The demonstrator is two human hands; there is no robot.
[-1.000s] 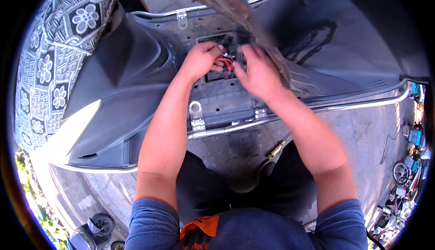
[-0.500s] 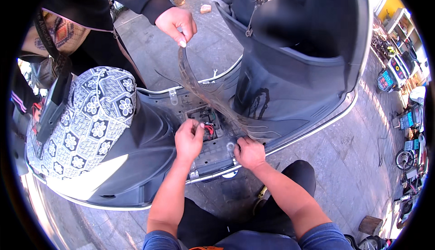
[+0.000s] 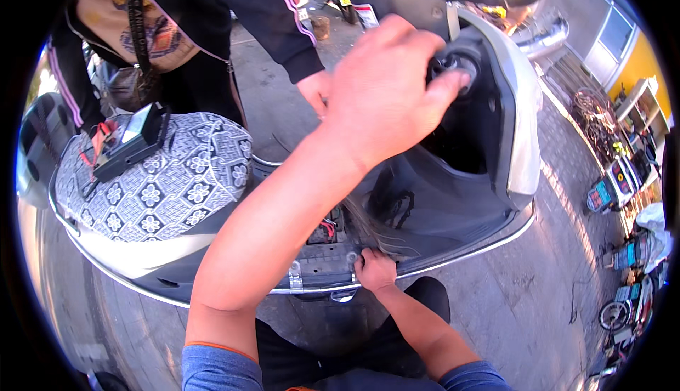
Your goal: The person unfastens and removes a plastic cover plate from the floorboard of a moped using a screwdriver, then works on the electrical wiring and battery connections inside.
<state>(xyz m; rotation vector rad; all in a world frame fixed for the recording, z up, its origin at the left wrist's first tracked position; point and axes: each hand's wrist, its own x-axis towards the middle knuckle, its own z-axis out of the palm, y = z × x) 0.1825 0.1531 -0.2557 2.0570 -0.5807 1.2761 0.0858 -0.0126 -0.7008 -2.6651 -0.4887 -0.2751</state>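
My left hand [image 3: 386, 86] reaches up and forward, its fingers closed around a black round knob [image 3: 453, 61] on the scooter's dark inner front panel [image 3: 460, 150]. My right hand [image 3: 375, 269] is low, fingers curled over the near edge of the footboard [image 3: 319, 278], beside a bolt. Behind it lies an open compartment with red wires [image 3: 326, 229]. The dark floor mat [image 3: 379, 214] is lifted off the footboard; its upper part is hidden behind my left arm.
A person in a black jacket stands past the scooter, one hand [image 3: 315, 90] near the mat's top. A black meter with leads [image 3: 131, 139] lies on the patterned seat cover [image 3: 170, 189]. Tools and shelves [image 3: 623, 178] crowd the pavement at right.
My left hand has left the footboard compartment and risen to the knob on the front panel. My right hand has slid back to the footboard's near edge. The view has tilted up.
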